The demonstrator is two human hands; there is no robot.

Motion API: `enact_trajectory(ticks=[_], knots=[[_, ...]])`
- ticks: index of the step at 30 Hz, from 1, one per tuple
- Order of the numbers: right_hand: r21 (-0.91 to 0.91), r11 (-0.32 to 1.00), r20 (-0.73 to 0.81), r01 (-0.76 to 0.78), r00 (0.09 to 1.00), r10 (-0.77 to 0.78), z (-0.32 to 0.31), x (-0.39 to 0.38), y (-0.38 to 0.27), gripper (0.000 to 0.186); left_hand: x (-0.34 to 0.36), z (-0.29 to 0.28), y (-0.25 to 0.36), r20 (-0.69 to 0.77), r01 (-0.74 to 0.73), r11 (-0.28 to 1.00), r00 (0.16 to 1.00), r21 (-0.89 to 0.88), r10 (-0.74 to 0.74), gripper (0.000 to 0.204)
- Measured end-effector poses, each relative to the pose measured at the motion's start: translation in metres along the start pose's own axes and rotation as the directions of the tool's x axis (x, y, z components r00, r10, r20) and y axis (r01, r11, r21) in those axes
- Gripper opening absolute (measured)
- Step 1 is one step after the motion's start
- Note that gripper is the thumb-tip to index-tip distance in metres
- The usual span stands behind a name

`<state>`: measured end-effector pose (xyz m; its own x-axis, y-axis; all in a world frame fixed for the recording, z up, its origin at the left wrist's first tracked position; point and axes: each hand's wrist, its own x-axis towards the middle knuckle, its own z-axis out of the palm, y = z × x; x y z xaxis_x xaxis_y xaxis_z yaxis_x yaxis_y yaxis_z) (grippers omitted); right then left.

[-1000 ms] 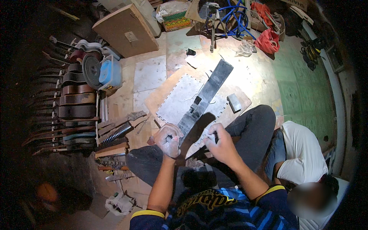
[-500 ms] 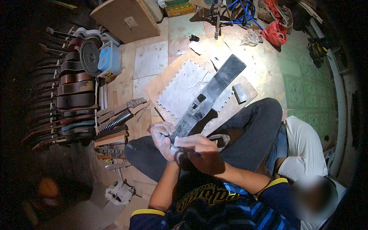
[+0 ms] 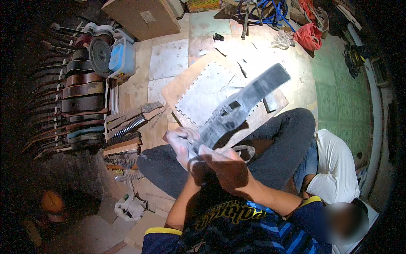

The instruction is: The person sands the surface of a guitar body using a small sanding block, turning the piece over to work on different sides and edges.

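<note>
Tilted up in front of me is a long dark grey guitar body (image 3: pixel 243 99), seen along its edge, dusted white, with a rectangular cutout near its middle. My left hand (image 3: pixel 182 146), whitened by dust, is closed around its near left end. Beside it my right hand (image 3: pixel 226 167) presses bent fingers against the same end; whether a small thing is also under them, I cannot tell. A small grey block (image 3: pixel 269 104) lies beyond the body, partly hidden by it. Underneath, a white mat (image 3: pixel 203 91) with a notched edge rests on a brown board (image 3: pixel 169 89).
At my left several guitars (image 3: pixel 82 101) stand in a row, with a blue bin (image 3: pixel 122 59) behind them and guitar necks (image 3: pixel 127 127) nearer me. Blue hose (image 3: pixel 275 12) and a red bag (image 3: pixel 308 37) lie at the far right. A person in white (image 3: pixel 338 165) is close on my right.
The guitar body's far end has swung right, and its cutout has shifted right and slightly up. Both hands stay at the near end, the right one a little farther right.
</note>
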<state>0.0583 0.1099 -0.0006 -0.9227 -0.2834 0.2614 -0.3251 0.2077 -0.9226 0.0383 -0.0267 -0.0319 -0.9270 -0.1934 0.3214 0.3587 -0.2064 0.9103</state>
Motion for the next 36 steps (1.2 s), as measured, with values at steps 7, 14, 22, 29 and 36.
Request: enact_trajectory(ticks=[7,14,22,29,36], knots=[[-0.023,0.982,0.236,-0.19,0.953,0.19,-0.015,0.009,-0.011,0.05,0.032,0.002,-0.009,0.006,0.088,0.982,0.996,-0.169,-0.088,0.057],[-0.352,0.929,0.02,0.116,0.993,-0.117,-0.028,0.015,-0.022,0.054,0.047,0.018,-0.019,0.079,0.198,0.913,0.98,-0.356,-0.182,0.061],[-0.568,0.81,0.097,0.146,0.989,-0.11,-0.029,0.014,-0.034,0.06,0.055,0.032,-0.016,0.01,0.199,0.905,0.978,-0.376,-0.211,0.074],[-0.448,0.886,0.064,0.122,0.993,-0.104,-0.021,0.016,-0.021,0.061,0.051,0.023,-0.018,0.029,0.227,0.92,0.973,-0.32,-0.23,0.077],[-0.393,0.913,0.014,0.114,0.993,-0.118,-0.015,0.032,-0.034,0.051,0.056,0.022,-0.016,0.009,0.221,0.926,0.973,-0.306,-0.23,0.074]])
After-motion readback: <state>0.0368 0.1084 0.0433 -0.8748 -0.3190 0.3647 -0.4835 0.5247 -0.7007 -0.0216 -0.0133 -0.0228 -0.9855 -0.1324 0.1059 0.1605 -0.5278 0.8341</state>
